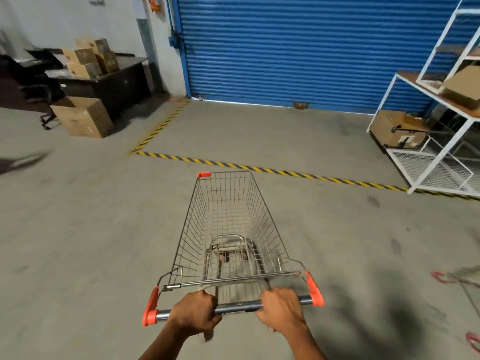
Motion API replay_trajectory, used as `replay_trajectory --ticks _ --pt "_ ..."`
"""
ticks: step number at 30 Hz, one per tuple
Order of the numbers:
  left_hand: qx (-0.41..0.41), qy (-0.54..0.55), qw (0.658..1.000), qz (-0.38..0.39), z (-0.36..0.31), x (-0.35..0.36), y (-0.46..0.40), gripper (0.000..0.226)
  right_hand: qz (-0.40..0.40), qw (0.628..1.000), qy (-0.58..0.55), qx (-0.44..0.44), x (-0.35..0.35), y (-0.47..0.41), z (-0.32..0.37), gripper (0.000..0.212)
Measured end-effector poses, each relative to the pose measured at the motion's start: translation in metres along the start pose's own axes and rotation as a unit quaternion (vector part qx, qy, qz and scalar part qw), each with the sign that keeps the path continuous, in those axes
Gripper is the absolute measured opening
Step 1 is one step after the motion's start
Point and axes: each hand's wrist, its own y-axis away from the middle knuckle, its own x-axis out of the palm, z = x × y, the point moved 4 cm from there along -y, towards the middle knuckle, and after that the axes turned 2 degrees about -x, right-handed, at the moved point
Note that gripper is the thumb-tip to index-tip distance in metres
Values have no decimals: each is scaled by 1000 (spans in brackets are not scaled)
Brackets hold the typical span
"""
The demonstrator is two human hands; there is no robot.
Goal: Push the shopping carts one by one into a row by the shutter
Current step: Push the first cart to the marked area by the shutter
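Observation:
A wire shopping cart point(228, 224) with orange corner caps stands on the concrete floor in front of me, its basket empty, its nose pointing at the blue roller shutter point(298, 48) ahead. My left hand point(194, 314) grips the left part of the cart's grey handle bar point(239, 306). My right hand point(281, 310) grips the bar's right part. The cart's front sits just short of the yellow-black floor tape point(272, 170) that marks off the area before the shutter.
A white metal rack point(441, 157) with cardboard boxes stands at the right by the shutter. A dark desk point(114, 84) with boxes and a carton point(83, 118) on the floor are at the left. Part of another cart point(465, 284) shows at the right edge.

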Motion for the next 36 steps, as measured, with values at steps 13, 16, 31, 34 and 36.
replay_trajectory --ticks 13,16,31,34,36 --pt "-59 -27 997 -30 130 -64 -104 47 -12 999 5 -52 -51 -190 26 16" --pt "-68 -33 997 -32 166 -81 -128 43 -19 998 0 -63 -63 -235 36 19" --pt "-186 -36 982 -20 368 -159 -247 31 3 1000 -9 -29 -133 -470 114 19" --pt "-201 -38 979 -4 411 -173 -269 31 -8 1000 -8 -26 -146 -514 132 20" --pt "-197 -40 980 -5 438 -186 -283 31 -10 1000 -6 -24 -154 -541 145 21"
